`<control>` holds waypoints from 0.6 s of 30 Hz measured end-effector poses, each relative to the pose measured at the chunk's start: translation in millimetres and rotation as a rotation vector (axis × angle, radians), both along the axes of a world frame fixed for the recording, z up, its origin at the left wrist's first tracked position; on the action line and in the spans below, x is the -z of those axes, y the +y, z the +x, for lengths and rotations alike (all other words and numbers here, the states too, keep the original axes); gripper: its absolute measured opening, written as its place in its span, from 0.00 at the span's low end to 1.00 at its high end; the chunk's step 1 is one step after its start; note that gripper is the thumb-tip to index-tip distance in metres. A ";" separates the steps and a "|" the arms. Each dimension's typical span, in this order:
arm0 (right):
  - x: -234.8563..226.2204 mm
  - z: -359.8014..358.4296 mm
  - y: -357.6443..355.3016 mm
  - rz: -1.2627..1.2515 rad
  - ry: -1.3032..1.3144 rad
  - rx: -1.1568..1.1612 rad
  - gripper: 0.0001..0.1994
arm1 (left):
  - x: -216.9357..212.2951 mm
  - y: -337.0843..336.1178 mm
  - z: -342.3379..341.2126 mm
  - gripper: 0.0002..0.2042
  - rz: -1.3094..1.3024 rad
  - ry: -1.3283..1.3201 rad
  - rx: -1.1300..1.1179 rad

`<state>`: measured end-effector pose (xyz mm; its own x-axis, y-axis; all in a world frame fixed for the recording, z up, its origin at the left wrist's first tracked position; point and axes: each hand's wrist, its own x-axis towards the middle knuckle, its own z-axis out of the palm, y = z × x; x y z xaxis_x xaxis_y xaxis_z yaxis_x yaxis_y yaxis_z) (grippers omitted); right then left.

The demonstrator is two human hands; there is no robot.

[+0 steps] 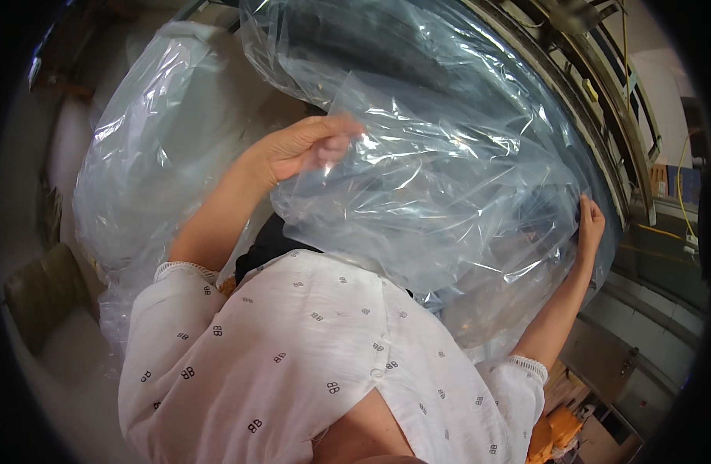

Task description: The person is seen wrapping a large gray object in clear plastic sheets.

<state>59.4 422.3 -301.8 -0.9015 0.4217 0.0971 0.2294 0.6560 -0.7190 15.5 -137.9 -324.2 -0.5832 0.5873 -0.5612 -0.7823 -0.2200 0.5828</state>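
A large sheet of clear plastic film [440,193] spreads in loose, shiny folds across the middle, just beyond my body. My left hand [313,145] pinches its upper left edge between thumb and fingers, the fingertips slightly blurred. At the far right side of the sheet, my right hand [591,220] grips the film's edge with the fingers closed. Between the two hands the film hangs slack and crumpled. Whether this is a single layer or a bag, I cannot tell.
Another bulky heap of clear plastic [150,155] stands at the left. A long curved-looking machine frame [595,100] runs along the right, with a yellow cord [684,182] nearby. An olive padded object [46,294] sits at the lower left, orange material [556,433] at the lower right.
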 end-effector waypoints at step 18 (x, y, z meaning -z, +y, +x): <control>-3.8 3.9 -4.0 -0.029 0.013 -0.022 0.17 | -33.2 3.9 -65.4 0.10 -0.237 0.592 -0.503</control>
<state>63.3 418.3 -298.0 -0.9093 0.4048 0.0970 0.2059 0.6398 -0.7405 -49.9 -134.0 -291.0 -0.9850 0.0801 -0.1531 -0.1697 -0.2823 0.9442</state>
